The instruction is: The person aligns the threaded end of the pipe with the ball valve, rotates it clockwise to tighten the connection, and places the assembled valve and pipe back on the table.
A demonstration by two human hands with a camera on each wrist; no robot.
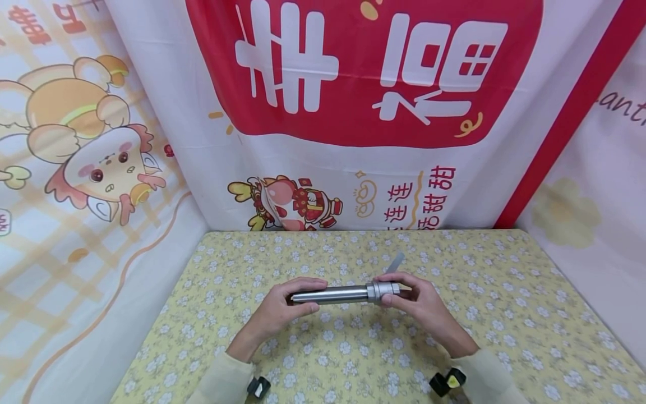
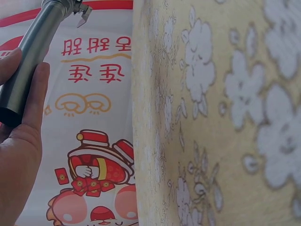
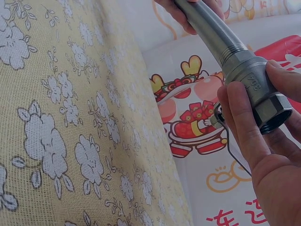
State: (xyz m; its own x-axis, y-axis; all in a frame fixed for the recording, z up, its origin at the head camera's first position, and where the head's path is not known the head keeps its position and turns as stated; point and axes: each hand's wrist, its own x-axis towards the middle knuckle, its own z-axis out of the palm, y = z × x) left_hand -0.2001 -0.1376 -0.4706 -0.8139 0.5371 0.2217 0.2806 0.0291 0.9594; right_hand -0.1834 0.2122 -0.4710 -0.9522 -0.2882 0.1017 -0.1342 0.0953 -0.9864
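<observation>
A straight steel pipe (image 1: 335, 294) lies level between the two hands, above the tabletop. On its right end sits a steel ball valve (image 1: 382, 290) with a flat lever handle (image 1: 396, 262) pointing away toward the back. My left hand (image 1: 276, 307) grips the pipe's left end between thumb and fingers. Around the valve body, my right hand (image 1: 426, 302) has its thumb and fingers curled. In the right wrist view, the valve (image 3: 251, 84) shows its open threaded port, and pipe threads show where pipe and valve meet. The left wrist view shows the pipe's plain end (image 2: 11, 106).
A table with a yellow floral cloth (image 1: 333, 359) spreads beneath the hands. Behind it hangs a printed cloth (image 1: 353, 168) with red and white patterns, and more printed cloth (image 1: 91, 252) hangs at the left. Dark straps (image 1: 447, 382) sit at the wrists.
</observation>
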